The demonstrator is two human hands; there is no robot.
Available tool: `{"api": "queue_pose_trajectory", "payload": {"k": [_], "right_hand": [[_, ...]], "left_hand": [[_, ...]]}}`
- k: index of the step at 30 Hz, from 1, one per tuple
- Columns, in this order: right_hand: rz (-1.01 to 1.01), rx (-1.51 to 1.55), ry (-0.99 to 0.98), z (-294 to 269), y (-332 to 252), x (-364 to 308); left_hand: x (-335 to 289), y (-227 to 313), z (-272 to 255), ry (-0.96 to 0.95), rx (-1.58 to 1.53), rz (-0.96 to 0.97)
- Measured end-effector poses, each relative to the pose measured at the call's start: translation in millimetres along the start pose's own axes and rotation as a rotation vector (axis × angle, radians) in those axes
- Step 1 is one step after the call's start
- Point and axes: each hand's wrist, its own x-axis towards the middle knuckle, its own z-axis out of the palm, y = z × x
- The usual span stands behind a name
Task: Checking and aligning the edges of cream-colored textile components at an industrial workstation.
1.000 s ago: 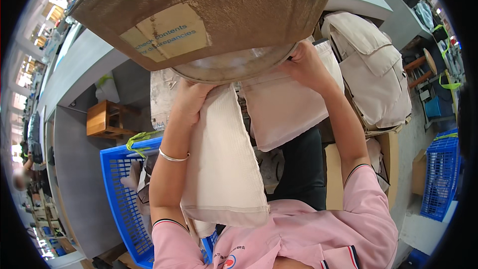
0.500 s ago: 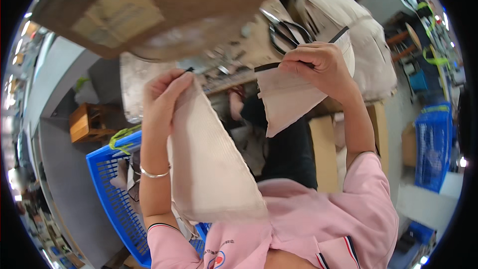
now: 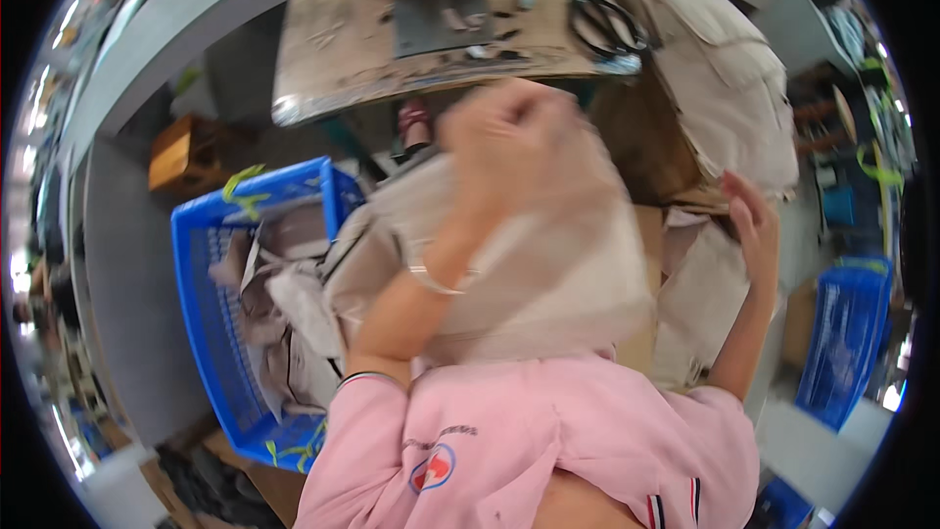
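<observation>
My left hand (image 3: 514, 132), with a bracelet on its wrist, is closed and smeared by motion in front of my chest. From it hangs a large beige fabric piece (image 3: 587, 235), blurred and spread above my lap. Over the cardboard box at my right side, my right hand (image 3: 752, 225) is empty with its fingers apart. Below that hand a beige fabric piece (image 3: 700, 299) lies in the box (image 3: 641, 230). More beige fabric with a dark edge (image 3: 357, 279) lies between my left arm and the blue basket.
A blue plastic basket (image 3: 201, 333) of fabric pieces stands at my left. Ahead is a worktable (image 3: 338, 64) with black-handled scissors (image 3: 602, 24), a dark plate (image 3: 416, 29) and scraps. A beige backpack (image 3: 725, 69) rests at its right. Another blue basket (image 3: 847, 343) stands far right.
My left hand has swung right and up across my chest. My right hand has let go of the smaller fabric piece and moved right over the box. The view has shifted, showing more of the table.
</observation>
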Motion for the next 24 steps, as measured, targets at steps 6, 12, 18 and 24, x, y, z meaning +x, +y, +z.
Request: {"api": "queue_pose_trajectory", "payload": {"k": [6,12,18,24], "right_hand": [[-0.079,0.297,-0.529,126,-38,-4],[-0.15,0.157,-0.622,138,-78,7],[0.129,0.298,-0.467,106,-73,-2],[0.345,0.517,-0.114,43,-21,-16]], "left_hand": [[-66,13,23,-0.178,-0.019,0.072],[-80,-34,-70,-0.255,0.206,0.218],[-140,-102,-188,-0.34,0.487,-0.092],[-142,-52,-158,-0.295,-0.032,-0.147]]}}
